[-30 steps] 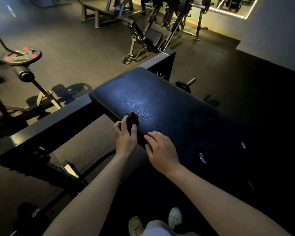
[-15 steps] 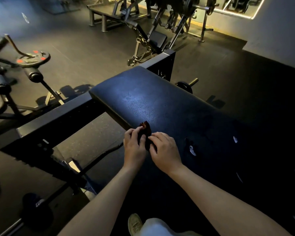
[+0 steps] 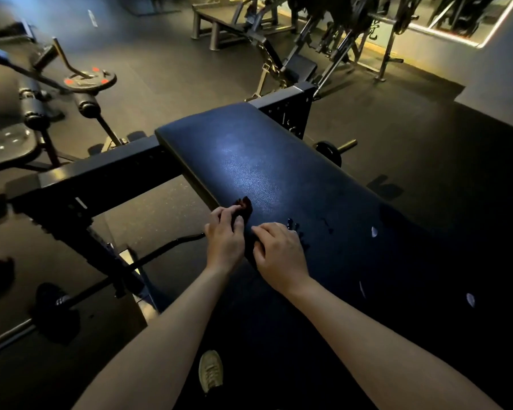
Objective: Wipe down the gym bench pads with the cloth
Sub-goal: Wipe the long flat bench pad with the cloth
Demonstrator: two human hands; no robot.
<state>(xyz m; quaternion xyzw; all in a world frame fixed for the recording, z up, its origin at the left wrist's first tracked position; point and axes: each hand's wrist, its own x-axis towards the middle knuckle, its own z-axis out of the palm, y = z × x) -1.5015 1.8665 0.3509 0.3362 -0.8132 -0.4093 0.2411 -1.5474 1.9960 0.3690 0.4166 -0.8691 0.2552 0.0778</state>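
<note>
A long dark blue bench pad (image 3: 267,173) runs from the centre toward the lower right. At its near left edge lies a small dark cloth (image 3: 245,207), barely visible in the dim light. My left hand (image 3: 224,241) grips the cloth with curled fingers at the pad's edge. My right hand (image 3: 279,255) rests right beside it on the pad with fingers bent; whether it holds part of the cloth is hidden. Several small light marks (image 3: 374,232) dot the pad to the right.
The bench's black steel frame (image 3: 107,176) extends left of the pad. A weight plate (image 3: 89,79) and another machine stand at the left, a barbell (image 3: 57,303) lies on the floor below. More machines (image 3: 293,66) stand behind. My shoe (image 3: 210,371) is on the dark floor.
Both hands have slid along the pad's near edge, the left one bringing the cloth next to the right hand. The camera view has shifted slightly.
</note>
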